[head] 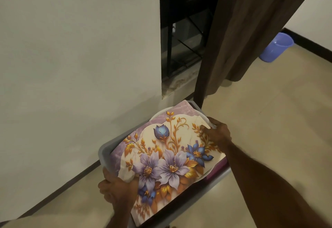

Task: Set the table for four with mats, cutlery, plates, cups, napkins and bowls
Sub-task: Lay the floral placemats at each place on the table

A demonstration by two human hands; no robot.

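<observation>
A pale wall and a brown curtain stand above a cream floor with a blue bucket at the far wall. A grey tub carries the floral mats, lying tilted across its top. The left hand grips the tub's near-left rim with its thumb on the mats, and the right hand curls over the far-right rim, fingers on the mats.

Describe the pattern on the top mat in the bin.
Purple and blue flowers with gold leaves on cream, lilac border: top mat, head view.
</observation>
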